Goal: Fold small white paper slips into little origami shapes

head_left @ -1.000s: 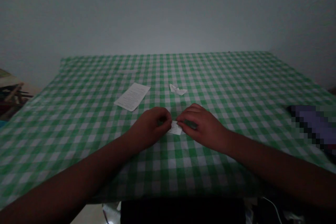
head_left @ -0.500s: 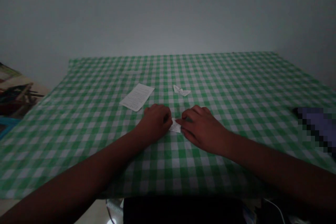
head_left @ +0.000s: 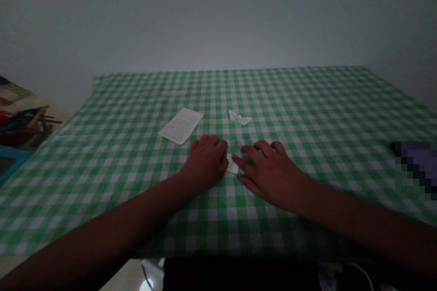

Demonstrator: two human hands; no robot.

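Note:
A small folded piece of white paper (head_left: 232, 165) lies on the green-and-white checked tablecloth (head_left: 307, 100), mostly hidden between my two hands. My left hand (head_left: 206, 162) rests on its left side with the fingers curled down onto it. My right hand (head_left: 269, 173) lies flatter on its right side, fingers stretched toward the paper and pressing its edge. Both hands rest on the table near its front middle.
A printed white sheet (head_left: 181, 125) lies flat just beyond my left hand. A small crumpled folded paper (head_left: 240, 117) sits beyond my right hand. A blurred purple object (head_left: 416, 166) lies at the table's right edge. Clutter (head_left: 20, 122) stands off the table at the left.
Both hands have gone from pinching the small paper to lying flatter and pressing it onto the cloth. The view has shifted slightly to the left.

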